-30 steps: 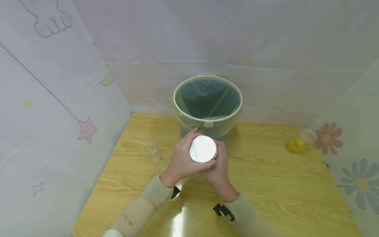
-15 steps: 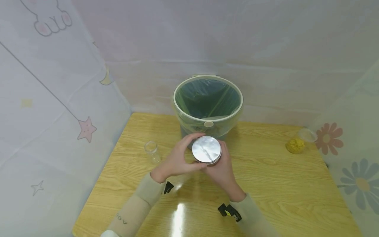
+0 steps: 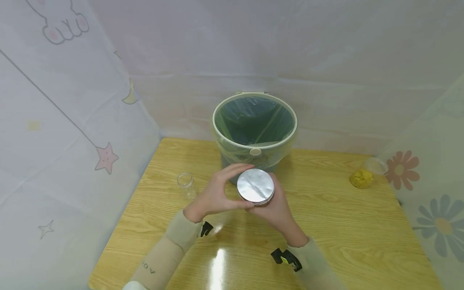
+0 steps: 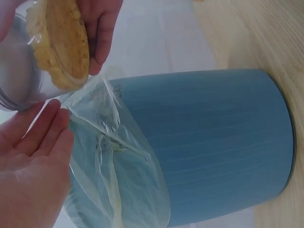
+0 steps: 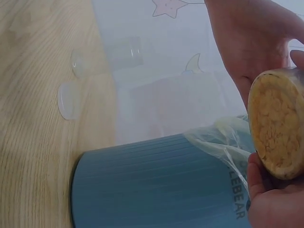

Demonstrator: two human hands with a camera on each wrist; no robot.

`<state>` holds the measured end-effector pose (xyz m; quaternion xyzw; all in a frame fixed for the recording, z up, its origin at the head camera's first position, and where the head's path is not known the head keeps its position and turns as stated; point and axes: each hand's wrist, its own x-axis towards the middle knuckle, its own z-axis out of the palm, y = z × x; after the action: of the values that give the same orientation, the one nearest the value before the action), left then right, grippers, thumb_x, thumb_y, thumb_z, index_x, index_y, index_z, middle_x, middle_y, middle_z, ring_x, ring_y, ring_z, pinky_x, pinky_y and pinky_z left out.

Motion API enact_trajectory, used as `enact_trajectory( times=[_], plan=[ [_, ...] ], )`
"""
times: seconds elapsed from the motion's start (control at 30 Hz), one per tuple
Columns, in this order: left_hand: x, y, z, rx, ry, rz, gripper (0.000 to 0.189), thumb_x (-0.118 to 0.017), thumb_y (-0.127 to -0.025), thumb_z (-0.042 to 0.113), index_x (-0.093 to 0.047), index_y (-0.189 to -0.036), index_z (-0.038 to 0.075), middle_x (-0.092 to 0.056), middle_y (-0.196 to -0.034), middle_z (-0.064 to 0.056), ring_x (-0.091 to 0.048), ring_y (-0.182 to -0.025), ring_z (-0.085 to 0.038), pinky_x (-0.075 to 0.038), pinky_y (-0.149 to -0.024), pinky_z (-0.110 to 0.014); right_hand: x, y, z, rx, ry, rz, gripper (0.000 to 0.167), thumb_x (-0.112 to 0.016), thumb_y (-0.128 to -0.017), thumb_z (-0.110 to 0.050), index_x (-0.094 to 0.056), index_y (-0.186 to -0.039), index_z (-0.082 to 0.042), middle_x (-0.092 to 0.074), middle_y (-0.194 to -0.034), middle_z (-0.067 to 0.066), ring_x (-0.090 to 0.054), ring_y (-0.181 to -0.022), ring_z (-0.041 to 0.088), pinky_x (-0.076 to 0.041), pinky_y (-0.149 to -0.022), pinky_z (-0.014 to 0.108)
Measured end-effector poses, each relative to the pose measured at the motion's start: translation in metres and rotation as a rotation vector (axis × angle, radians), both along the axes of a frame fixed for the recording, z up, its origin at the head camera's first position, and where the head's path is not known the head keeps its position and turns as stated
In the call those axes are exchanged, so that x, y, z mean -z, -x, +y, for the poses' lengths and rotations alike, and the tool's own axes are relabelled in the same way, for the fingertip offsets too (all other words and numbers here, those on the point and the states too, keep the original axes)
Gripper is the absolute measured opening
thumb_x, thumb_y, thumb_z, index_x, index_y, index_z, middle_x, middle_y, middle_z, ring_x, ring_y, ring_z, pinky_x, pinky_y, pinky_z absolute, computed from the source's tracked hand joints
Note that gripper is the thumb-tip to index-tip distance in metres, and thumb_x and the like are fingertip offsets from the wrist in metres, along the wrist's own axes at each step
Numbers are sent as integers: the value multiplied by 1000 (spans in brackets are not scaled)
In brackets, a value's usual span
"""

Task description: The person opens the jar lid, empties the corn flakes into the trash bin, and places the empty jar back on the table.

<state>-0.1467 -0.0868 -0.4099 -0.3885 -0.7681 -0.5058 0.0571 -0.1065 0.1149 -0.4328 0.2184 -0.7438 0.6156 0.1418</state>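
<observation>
Clear jar (image 3: 255, 186), silver-topped and holding yellow-brown pieces (image 5: 275, 126), is gripped by both hands (image 3: 217, 193) curved around it.

You face creased, pale walls (image 3: 253, 44), printed with a pink star (image 3: 106, 158) and crescent moon (image 3: 129, 96) on your left, flowers (image 3: 399, 169) on your right; light (image 3: 217, 270) glares off the wood-grain tabletop (image 3: 337, 225).

Head view forward-down, wrist views close, sideways, sharing jar (image 4: 53, 54), bin (image 4: 209, 142)

hands (image 5: 256, 47): around clear jar (image 5: 276, 126), base toward camera | blue bin (image 5: 161, 185): on wooden table (image 5: 33, 152), plastic bag (image 5: 218, 145) draped over it
</observation>
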Motion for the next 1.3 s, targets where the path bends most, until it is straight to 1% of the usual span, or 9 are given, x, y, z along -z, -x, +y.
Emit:
enact_trajectory(
  times=[0.17, 0.3, 0.53, 0.83, 0.93, 1.03, 1.13, 1.23, 1.3],
  plan=[
    [0, -2, 4, -1, -35, 17, 83, -94, -72, 26, -57, -143, 6, -57, -142, -2, -49, -133, -19, -40, -110, -42, -21, -9, -3, -17, 12, -7, 71, -84, -60, 14, -52, -123, 12, -60, -116, 20, -56, -106, 16, -46, -91, 28],
    [2, -3, 5, -19, -60, 23, 79, -94, -71, 25, -60, -140, 9, -59, -140, -2, -51, -131, -19, -40, -109, -42, -21, -10, -3, -1, 13, -3, 71, -83, -60, 15, -52, -123, 12, -61, -115, 19, -56, -105, 15, -46, -90, 28],
    [4, -7, 9, -88, -103, 61, 76, -96, -68, 24, -63, -136, 10, -61, -136, -3, -53, -129, -20, -41, -108, -41, 15, 3, 0, 51, 34, -31, 79, -88, -60, 11, -52, -130, 5, -60, -122, 15, -56, -110, 20, -46, -95, 31],
    [9, -15, 20, -288, -96, 77, 75, -100, -58, 40, -59, -115, 12, -60, -124, -6, -52, -126, -20, -42, -107, -41, 25, 8, -2, 139, -36, 49, 82, -96, -62, -3, -53, -132, -2, -61, -124, 10, -60, -111, 27, -49, -95, 38],
    [10, -16, 22, -317, -92, 72, 77, -100, -57, 43, -57, -112, 12, -59, -122, -6, -52, -124, -18, -43, -104, -42, 25, 8, -3, 149, -52, 63, 81, -96, -63, -6, -53, -132, -2, -60, -123, 10, -60, -111, 28, -49, -95, 40],
    [11, -14, 22, -319, -76, 73, 82, -101, -55, 44, -57, -116, 10, -59, -122, -7, -52, -122, -17, -44, -104, -41, 23, 8, -3, 152, -56, 57, 82, -96, -63, -6, -53, -132, -2, -60, -123, 9, -60, -111, 26, -49, -94, 43],
    [11, -12, 19, -291, -44, 79, 97, -101, -55, 44, -55, -133, 7, -57, -124, -3, -52, -120, -17, -43, -104, -41, 7, 1, -6, 148, -48, 40, 81, -95, -62, -2, -52, -131, 3, -60, -123, 15, -60, -111, 28, -50, -94, 44],
    [10, -10, 14, -230, -11, 99, 107, -98, -62, 43, -47, -148, 5, -56, -132, -3, -52, -124, -17, -41, -107, -42, -11, -7, -9, 137, -39, 30, 79, -93, -62, 4, -50, -128, 8, -59, -121, 20, -59, -110, 30, -50, -94, 41],
    [10, -7, 11, -164, 1, 101, 104, -95, -68, 40, -43, -151, 4, -54, -140, -7, -49, -130, -19, -39, -110, -43, -17, -9, -11, 133, -36, 30, 77, -92, -62, 5, -51, -126, 10, -60, -120, 22, -59, -110, 31, -50, -94, 39]
  ],
)
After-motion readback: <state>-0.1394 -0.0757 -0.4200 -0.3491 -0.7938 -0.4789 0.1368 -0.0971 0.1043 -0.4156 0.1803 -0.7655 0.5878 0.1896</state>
